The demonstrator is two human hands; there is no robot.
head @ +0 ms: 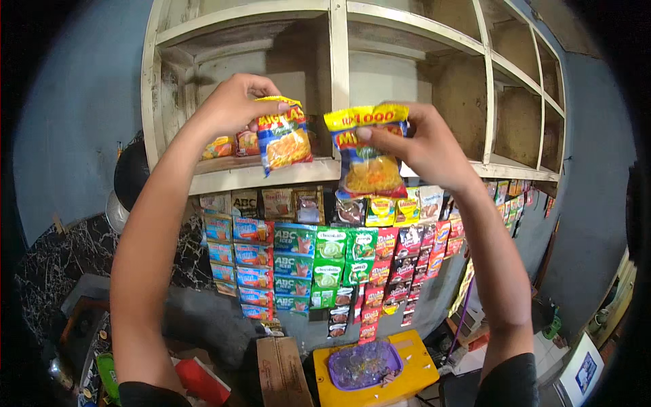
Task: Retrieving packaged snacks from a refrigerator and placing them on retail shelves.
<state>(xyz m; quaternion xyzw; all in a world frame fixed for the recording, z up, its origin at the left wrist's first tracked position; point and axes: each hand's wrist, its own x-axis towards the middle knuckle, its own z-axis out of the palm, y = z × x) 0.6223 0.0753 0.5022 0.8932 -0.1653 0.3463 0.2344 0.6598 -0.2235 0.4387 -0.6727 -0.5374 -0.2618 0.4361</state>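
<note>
My left hand [239, 107] pinches the top edge of a yellow and blue noodle snack packet [286, 140], held in front of the lower left compartment of a white wooden shelf [264, 175]. In my right hand [422, 142] is a second, similar packet [374, 170], gripped near its top and hanging just right of the shelf's upright divider. Both packets bear printed writing and noodle pictures. Behind the left packet, a yellow packet [218, 148] and a red packet [247, 142] stand on the compartment floor, partly hidden by my left arm and hand.
Strips of drink sachets [294, 269] hang below the shelf. Under them stand a cardboard box [284, 374] and a yellow box [417, 376] bearing a purple basin [366, 389] of clear plastic items. A dark wok [131, 170] hangs at the left. A red object [203, 381] lies lower left.
</note>
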